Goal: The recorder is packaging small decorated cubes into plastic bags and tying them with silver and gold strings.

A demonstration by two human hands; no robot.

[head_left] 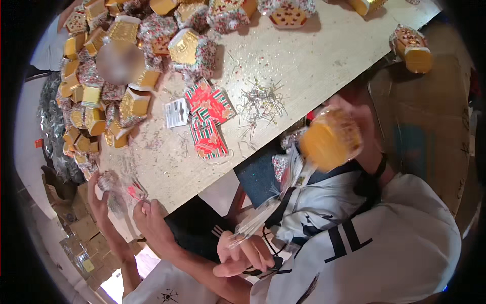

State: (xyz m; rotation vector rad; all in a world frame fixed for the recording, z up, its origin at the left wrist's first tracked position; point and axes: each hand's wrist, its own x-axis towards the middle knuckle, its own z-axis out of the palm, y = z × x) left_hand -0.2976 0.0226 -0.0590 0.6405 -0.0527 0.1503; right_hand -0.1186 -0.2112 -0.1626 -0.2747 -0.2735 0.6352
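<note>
In the right fingers (350, 107), a golden ornament (326, 143).

Red patterned cards (208, 109) overlap beside a white tag (176, 113) and a tangle of silvery pins (262, 99) on a glitter-flecked table (314, 63) before me, as shiny grey plastic (54, 129) bunches at left, boxes (83, 228) crowd the lower left and brown cardboard (420, 111) fills the right

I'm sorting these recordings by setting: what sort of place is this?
Probably a small workshop or packing area for decorations: the worktable bears a heap of gold-toned ornaments, a scatter of thin pin-like pieces and red patterned cards, with cardboard boxes nearby.
</note>
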